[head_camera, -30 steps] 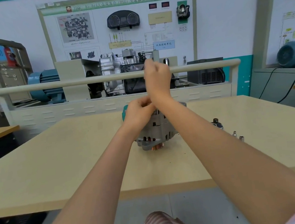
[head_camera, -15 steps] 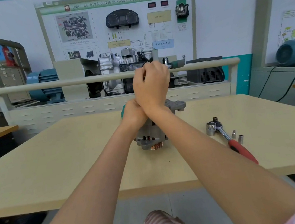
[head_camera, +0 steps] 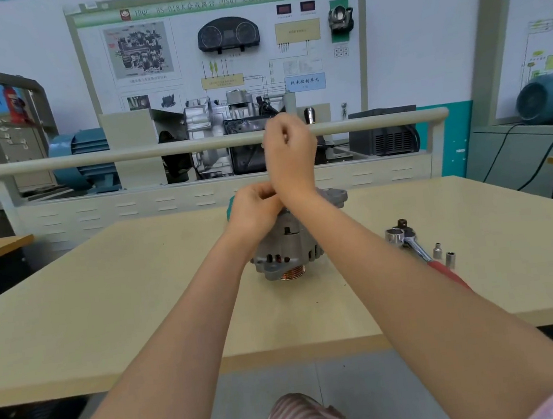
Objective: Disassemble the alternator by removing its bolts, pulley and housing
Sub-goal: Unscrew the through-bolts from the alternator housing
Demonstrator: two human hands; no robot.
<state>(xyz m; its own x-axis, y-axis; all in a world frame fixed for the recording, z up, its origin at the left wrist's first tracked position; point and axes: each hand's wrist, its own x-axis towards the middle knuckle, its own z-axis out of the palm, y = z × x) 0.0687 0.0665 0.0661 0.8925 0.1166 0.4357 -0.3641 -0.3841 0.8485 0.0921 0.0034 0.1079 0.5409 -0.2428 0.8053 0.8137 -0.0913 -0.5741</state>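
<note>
Alternator: grey ribbed cast-metal housing with vent slots round its side, mounting lugs sticking out near the top right and at the lower front, copper-coloured grooved pulley showing at the bottom against the table. Stood near the middle of the table, just beyond the forearms. Something teal peeking out at its upper left, mostly hidden behind the left hand.

Left hand: curled over the alternator's top, fingers bent; what they pinched was hidden, so the grip could not be told. Right hand: raised above the alternator, fingers curled in a loose fist, wrist crossing just over the left hand; whether it held anything could not be told either.

Table: pale wood-look top. To the right of the alternator, a ratchet with a socket on its head and a red handle partly behind the right forearm; two small sockets upright just beside it.

Behind the table: a railed training bench carrying a gearbox and a teal motor, backed by a wall board with diagrams and an instrument cluster. Cabinet at far left, second board and motor at far right.

Alternator's long axis: roughly vertical, pulley end down, rear end up under the hands.
</note>
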